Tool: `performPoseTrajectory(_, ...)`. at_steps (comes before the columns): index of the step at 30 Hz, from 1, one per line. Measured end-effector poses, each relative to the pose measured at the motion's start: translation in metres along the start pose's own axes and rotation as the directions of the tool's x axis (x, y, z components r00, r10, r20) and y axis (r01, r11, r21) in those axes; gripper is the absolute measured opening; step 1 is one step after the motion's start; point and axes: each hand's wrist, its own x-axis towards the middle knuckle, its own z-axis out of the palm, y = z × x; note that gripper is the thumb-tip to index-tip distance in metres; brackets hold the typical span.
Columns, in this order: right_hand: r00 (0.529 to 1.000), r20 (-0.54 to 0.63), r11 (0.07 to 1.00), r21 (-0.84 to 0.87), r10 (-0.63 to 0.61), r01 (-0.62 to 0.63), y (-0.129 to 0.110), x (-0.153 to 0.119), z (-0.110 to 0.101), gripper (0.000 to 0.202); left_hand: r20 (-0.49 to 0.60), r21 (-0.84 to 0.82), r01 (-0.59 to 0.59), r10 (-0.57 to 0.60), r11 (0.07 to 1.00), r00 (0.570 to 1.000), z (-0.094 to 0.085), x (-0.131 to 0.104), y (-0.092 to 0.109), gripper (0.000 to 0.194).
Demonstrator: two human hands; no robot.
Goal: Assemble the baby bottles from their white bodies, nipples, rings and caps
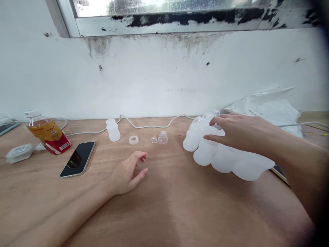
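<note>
On the right stands a cluster of frosted white bottles (222, 156), several side by side, some with clear domed tops. My right hand (231, 132) reaches over them, thumb and fingers apart around a clear top; whether it grips one is unclear. My left hand (132, 173) rests on the wooden table, fingers loosely curled and apart from the thumb, holding nothing. Beyond it, in a row, are a single white bottle (113, 130), a clear ring (133, 140), a small clear nipple (154, 139) and a clear dome cap (162, 137).
A black-screened phone (77, 159), a drink bottle (48, 133) and a clear plastic box (20, 153) are on the left. A white cable (146, 127) runs along the wall. A clear plastic bag (267, 106) lies at the back right.
</note>
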Motion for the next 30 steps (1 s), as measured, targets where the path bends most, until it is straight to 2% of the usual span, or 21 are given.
performPoseTrajectory(8, 0.996, -0.067, 0.998, 0.019, -0.058, 0.059, 0.002, 0.0, 0.008, 0.043, -0.017, 0.024, -0.065, 0.065, 0.998, 0.998, 0.002, -0.001, -0.003, 0.037)
performPoseTrajectory(12, 0.986, -0.124, 0.993, -0.062, -0.109, 0.102, -0.011, -0.002, -0.004, 0.039, 0.006, 0.033, -0.073, 0.073, 0.997, 0.997, 0.0, 0.0, 0.0, 0.035)
performPoseTrajectory(15, 0.937, -0.31, 0.982, -0.143, -0.161, 0.122, -0.038, -0.004, -0.015, 0.037, 0.029, 0.089, -0.074, 0.071, 0.993, 0.997, 0.001, 0.001, 0.001, 0.031)
performPoseTrajectory(17, 0.868, -0.448, 0.972, -0.013, -0.215, 0.234, -0.066, -0.004, -0.01, 0.035, 0.069, 0.157, -0.075, 0.065, 0.985, 0.996, 0.003, 0.003, 0.0, 0.026)
performPoseTrajectory(19, 0.831, -0.482, 0.876, 0.228, -0.279, 0.426, -0.099, -0.003, 0.009, 0.033, 0.113, 0.205, -0.085, 0.063, 0.975, 0.992, 0.006, 0.005, 0.0, 0.021)
performPoseTrajectory(22, 0.845, -0.309, 0.701, 0.473, -0.435, 0.534, -0.143, -0.002, 0.053, 0.04, 0.139, 0.223, -0.089, 0.058, 0.971, 0.989, 0.008, 0.008, 0.0, 0.016)
performPoseTrajectory(23, 0.847, -0.231, 0.67, 0.527, -0.479, 0.523, -0.153, -0.002, 0.066, 0.041, 0.141, 0.228, -0.086, 0.054, 0.97, 0.988, 0.008, 0.008, 0.0, 0.017)
performPoseTrajectory(24, 0.836, -0.205, 0.652, 0.542, -0.509, 0.53, -0.16, -0.002, 0.077, 0.043, 0.146, 0.232, -0.085, 0.052, 0.969, 0.988, 0.008, 0.008, 0.001, 0.018)
performPoseTrajectory(25, 0.834, -0.184, 0.647, 0.553, -0.52, 0.525, -0.164, -0.003, 0.084, 0.045, 0.146, 0.236, -0.083, 0.049, 0.968, 0.988, 0.007, 0.007, 0.001, 0.02)
performPoseTrajectory(28, 0.875, -0.088, 0.712, 0.545, -0.477, 0.443, -0.16, -0.009, 0.09, 0.057, 0.154, 0.294, -0.03, -0.016, 0.955, 0.988, 0.003, 0.002, -0.004, 0.037)
performPoseTrajectory(30, 0.88, 0.008, 0.748, 0.531, -0.474, 0.398, -0.152, -0.012, 0.087, 0.064, 0.225, 0.34, 0.007, -0.089, 0.94, 0.97, -0.002, -0.003, -0.01, 0.055)
